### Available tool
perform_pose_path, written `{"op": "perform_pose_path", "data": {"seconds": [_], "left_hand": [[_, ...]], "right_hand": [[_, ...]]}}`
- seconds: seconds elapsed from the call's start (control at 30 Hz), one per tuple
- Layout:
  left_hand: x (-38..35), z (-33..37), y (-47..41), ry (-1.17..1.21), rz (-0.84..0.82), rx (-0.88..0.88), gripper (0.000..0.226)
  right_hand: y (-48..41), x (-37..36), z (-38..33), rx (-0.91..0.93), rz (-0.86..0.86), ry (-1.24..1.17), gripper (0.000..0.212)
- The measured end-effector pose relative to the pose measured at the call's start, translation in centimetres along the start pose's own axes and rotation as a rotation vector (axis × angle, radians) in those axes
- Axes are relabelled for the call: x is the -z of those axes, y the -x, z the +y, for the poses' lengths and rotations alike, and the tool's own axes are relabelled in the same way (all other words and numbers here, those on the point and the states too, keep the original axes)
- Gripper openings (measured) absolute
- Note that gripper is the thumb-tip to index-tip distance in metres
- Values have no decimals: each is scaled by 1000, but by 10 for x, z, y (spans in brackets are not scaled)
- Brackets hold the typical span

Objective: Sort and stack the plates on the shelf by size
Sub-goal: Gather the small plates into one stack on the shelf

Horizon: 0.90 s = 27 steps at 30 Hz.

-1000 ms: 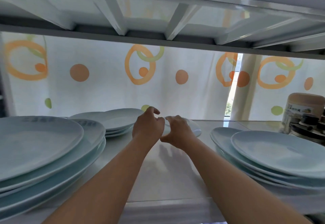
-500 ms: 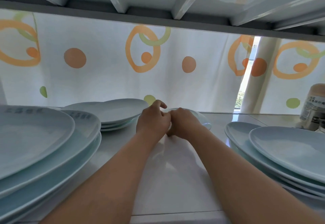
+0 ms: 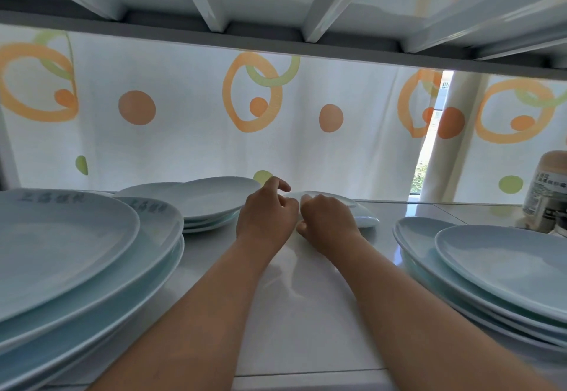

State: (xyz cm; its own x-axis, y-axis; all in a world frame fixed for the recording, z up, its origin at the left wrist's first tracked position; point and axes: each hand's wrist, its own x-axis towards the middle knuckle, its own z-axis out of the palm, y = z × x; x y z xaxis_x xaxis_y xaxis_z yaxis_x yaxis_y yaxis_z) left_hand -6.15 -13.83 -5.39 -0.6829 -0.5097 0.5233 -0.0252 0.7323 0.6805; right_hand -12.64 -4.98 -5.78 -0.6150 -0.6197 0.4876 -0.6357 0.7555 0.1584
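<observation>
1. Left hand [image 3: 266,219]: fingers curled, index raised; contact with the small plate [image 3: 337,203] cannot be told.
2. Right hand [image 3: 326,222]: fingers closed over the small plate's near rim.
3. Small plate: rested on the shelf [image 3: 306,314], right of the rear plate stack [image 3: 211,200].

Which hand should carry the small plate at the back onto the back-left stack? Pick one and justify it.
Left. The left hand is already at the small plate, on the side facing the back-left stack, so it probably has the shorter, uncrossed path. The right hand would have to reach across it.
</observation>
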Motion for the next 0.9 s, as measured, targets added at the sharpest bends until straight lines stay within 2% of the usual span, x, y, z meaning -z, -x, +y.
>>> {"op": "perform_pose_path", "data": {"seconds": [0.13, 0.2, 0.3, 0.43, 0.57, 0.7, 0.8, 0.9], "left_hand": [[4, 4, 4, 28, 20, -24, 21], [6, 6, 6, 49, 28, -30, 20], [9, 10, 10, 66, 47, -37, 19], [13, 16, 17, 92, 87, -27, 18], [18, 25, 27, 128, 99, -30, 17], [21, 38, 43, 206, 105, -52, 16], [20, 49, 56, 247, 136, -77, 15], [21, 66, 70, 323, 161, -96, 17]], "right_hand": [[0, 2, 3, -113, 93, -29, 19], [1, 4, 2, -125, 233, 57, 10], [0, 11, 0, -144, 348, 160, 25], [6, 22, 5, -155, 373, 134, 30], [19, 38, 15, -234, 373, -28, 27], [44, 66, 24, -289, 564, -214, 5], [65, 89, 30, -380, 656, -359, 21], [88, 110, 45, -504, 699, -554, 25]]}}
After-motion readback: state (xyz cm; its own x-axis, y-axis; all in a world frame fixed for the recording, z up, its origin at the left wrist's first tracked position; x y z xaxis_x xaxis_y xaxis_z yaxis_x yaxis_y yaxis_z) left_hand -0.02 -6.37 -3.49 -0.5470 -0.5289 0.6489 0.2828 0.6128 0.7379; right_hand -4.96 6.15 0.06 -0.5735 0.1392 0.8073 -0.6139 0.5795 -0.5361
